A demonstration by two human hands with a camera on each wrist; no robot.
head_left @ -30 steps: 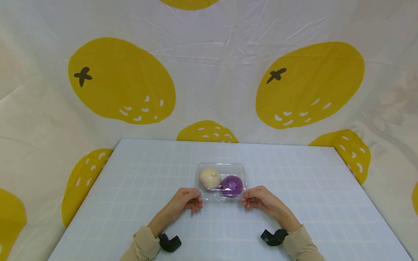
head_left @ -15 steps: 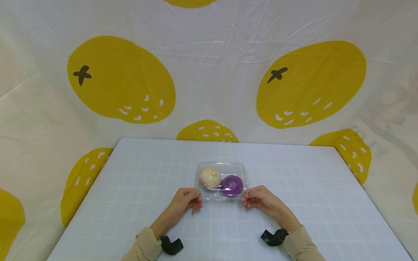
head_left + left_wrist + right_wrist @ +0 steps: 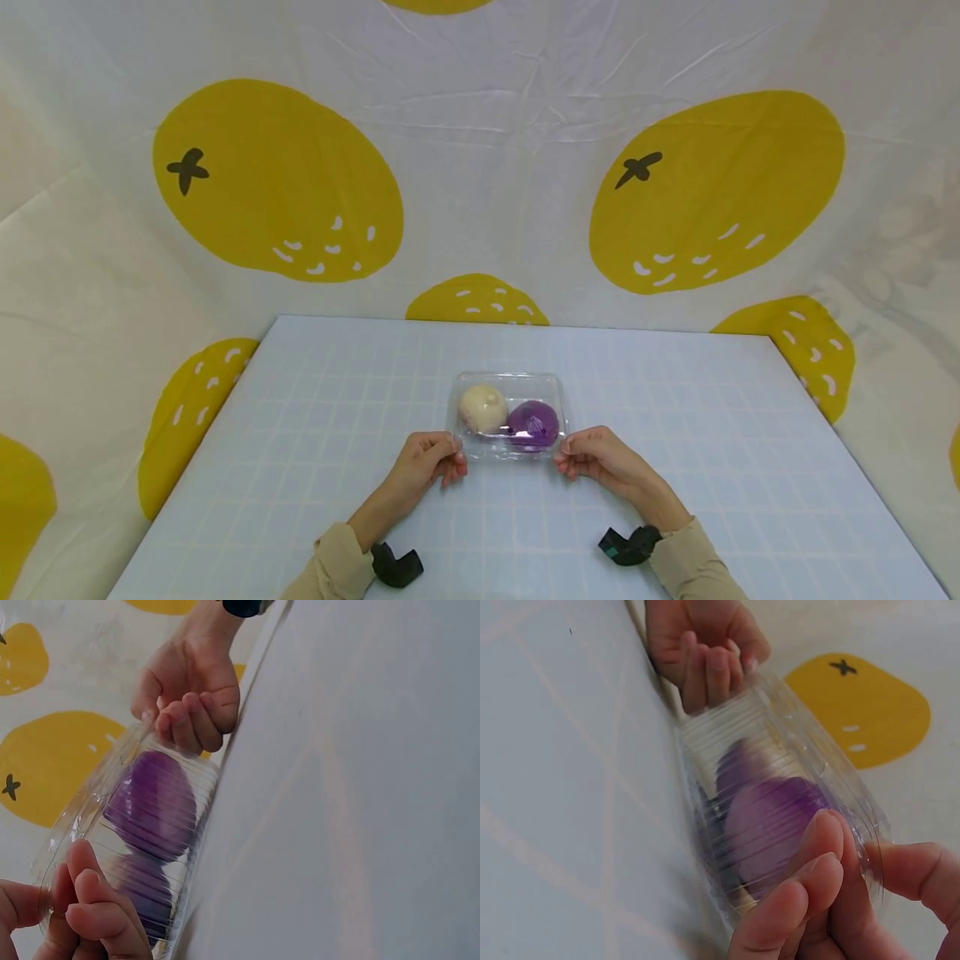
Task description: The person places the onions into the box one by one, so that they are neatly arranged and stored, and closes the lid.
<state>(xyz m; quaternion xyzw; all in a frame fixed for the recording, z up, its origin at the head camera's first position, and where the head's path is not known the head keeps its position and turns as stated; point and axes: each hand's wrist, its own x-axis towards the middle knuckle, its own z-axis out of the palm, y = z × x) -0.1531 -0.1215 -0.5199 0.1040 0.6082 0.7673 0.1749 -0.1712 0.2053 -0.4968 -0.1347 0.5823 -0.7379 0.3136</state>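
Note:
A clear plastic clamshell box (image 3: 536, 387) sits at the middle of the table. Through its lid show a cream round piece (image 3: 482, 408) at left and a purple round piece (image 3: 533, 423) at right. The wrist views show a ribbed box side and a purple lower part on the cream piece. My left hand (image 3: 429, 463) pinches the near left corner of the rim between thumb and fingers. At the near right corner, my right hand (image 3: 603, 458) pinches the rim the same way, its thumb outside and fingers (image 3: 821, 862) against the box.
The table (image 3: 360, 358) has a pale cloth with faint grid lines. Behind it hangs a white curtain (image 3: 495, 183) printed with yellow fruit. Black wrist devices sit on both arms, one at the left wrist (image 3: 396, 567) and one at the right wrist (image 3: 628, 547).
The left wrist has shifted slightly to the right while its fingers stay on the corner. The box, its contents and the right hand stay in place.

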